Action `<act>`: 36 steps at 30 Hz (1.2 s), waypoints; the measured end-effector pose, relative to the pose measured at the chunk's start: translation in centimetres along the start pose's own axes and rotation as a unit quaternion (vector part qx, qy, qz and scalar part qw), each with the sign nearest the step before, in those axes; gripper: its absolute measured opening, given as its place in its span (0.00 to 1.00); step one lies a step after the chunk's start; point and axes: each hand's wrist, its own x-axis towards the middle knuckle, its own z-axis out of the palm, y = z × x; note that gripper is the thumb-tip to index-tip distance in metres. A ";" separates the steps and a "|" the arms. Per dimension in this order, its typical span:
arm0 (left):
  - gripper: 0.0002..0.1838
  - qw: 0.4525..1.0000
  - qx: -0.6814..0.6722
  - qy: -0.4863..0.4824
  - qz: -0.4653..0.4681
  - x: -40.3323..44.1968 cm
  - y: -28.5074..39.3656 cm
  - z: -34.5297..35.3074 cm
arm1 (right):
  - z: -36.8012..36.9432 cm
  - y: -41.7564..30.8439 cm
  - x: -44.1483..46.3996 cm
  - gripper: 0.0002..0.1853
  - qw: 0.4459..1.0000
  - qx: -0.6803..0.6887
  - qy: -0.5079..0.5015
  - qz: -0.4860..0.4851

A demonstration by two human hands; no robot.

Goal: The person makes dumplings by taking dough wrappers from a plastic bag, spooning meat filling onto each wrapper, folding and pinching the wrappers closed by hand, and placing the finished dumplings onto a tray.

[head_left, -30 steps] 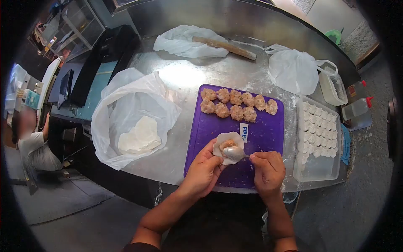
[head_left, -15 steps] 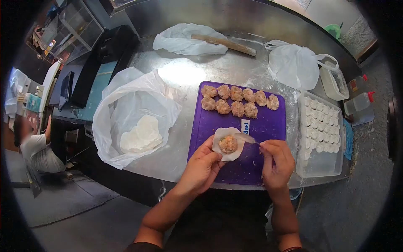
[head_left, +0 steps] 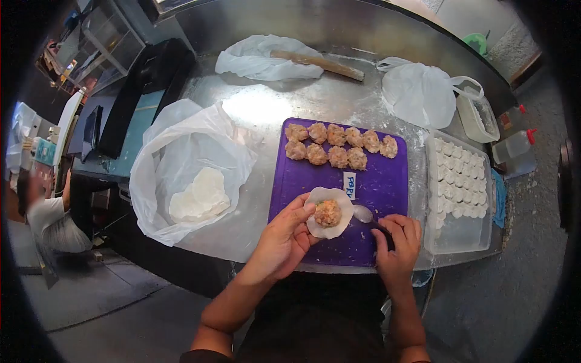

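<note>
My left hand pinches a round white dumpling wrapper by its edge and holds it over the purple cutting board. A ball of minced meat filling sits in the middle of the wrapper. To the right, my right hand is closed around the dark handle of a spoon, its metal bowl close beside the wrapper. Several portioned meat balls line the far part of the board in two rows, above a small "PORK" label.
An open plastic bag with a stack of wrappers lies at left. On the right stands a clear tray with rows of white floured pieces. A rolling pin, a tied bag and a tub are behind. A person sits far left.
The spoon has come away from the filling, moving right and down toward the board with my right hand. The wrapper stays in my left hand, now turned more open. The view has shifted slightly.
</note>
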 end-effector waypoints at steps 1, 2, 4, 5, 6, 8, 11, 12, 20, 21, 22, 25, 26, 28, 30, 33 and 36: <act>0.27 1.000 0.007 -0.001 -0.004 -0.1 0.0 0.5 | -0.2 -0.8 0.5 0.14 0.999 -0.005 0.017 -0.041; 0.27 1.000 0.015 -0.002 -0.008 -0.1 0.0 1.0 | -0.4 -1.3 0.8 0.14 0.999 -0.009 0.020 -0.039; 0.27 0.999 0.024 -0.016 -0.018 -0.3 -0.2 1.6 | -0.7 -2.1 1.5 0.19 0.968 -0.009 0.048 -0.248; 0.27 0.999 0.033 -0.025 -0.025 -0.5 -0.3 2.0 | -0.8 -2.2 1.8 0.19 0.968 -0.012 0.051 -0.246; 0.27 0.999 0.035 -0.028 -0.026 -0.6 -0.3 2.4 | -0.7 -2.4 2.1 0.20 0.959 -0.011 0.037 -0.280; 0.26 0.999 0.043 -0.022 -0.024 -1.0 -0.1 3.0 | -0.6 -2.5 2.9 0.19 0.947 0.014 0.026 -0.319; 0.24 0.997 0.071 -0.012 -0.015 -1.2 -0.1 3.2 | -0.9 -2.7 3.6 0.18 0.947 0.049 0.020 -0.317; 0.24 0.997 0.072 -0.010 -0.014 -1.2 -0.3 3.1 | -1.0 -2.9 3.6 0.18 0.947 0.052 0.020 -0.317; 0.13 0.936 0.334 0.068 0.085 -1.8 0.0 3.9 | -1.2 -3.9 2.8 0.16 0.964 0.095 0.019 -0.249; 0.13 0.936 0.337 0.068 0.082 -2.3 0.1 4.7 | -1.5 -4.3 2.8 0.16 0.964 0.096 0.020 -0.246; 0.12 0.918 0.366 0.058 0.139 -2.7 0.1 5.4 | -1.8 -4.8 3.0 0.16 0.968 0.098 0.031 -0.230; 0.12 0.890 0.400 0.025 0.217 -3.9 0.0 6.1 | -2.7 -6.7 4.0 0.17 0.973 0.110 0.050 -0.195; 0.12 0.870 0.427 0.009 0.247 -4.2 0.1 6.3 | -3.0 -7.2 4.4 0.17 0.975 0.118 0.058 -0.179; 0.12 0.848 0.453 -0.011 0.275 -4.7 0.4 6.9 | -3.7 -7.9 5.3 0.17 0.976 0.132 0.050 -0.168; 0.13 0.847 0.457 -0.013 0.271 -5.3 1.1 7.8 | -4.3 -8.4 6.0 0.18 0.975 0.146 0.043 -0.159; 0.13 0.836 0.468 -0.021 0.286 -5.5 1.3 7.7 | -4.8 -8.9 6.7 0.17 0.972 0.171 0.043 -0.153; 0.14 0.816 0.496 -0.034 0.295 -5.6 1.9 7.9 | -5.0 -9.0 7.0 0.16 0.972 0.176 0.036 -0.150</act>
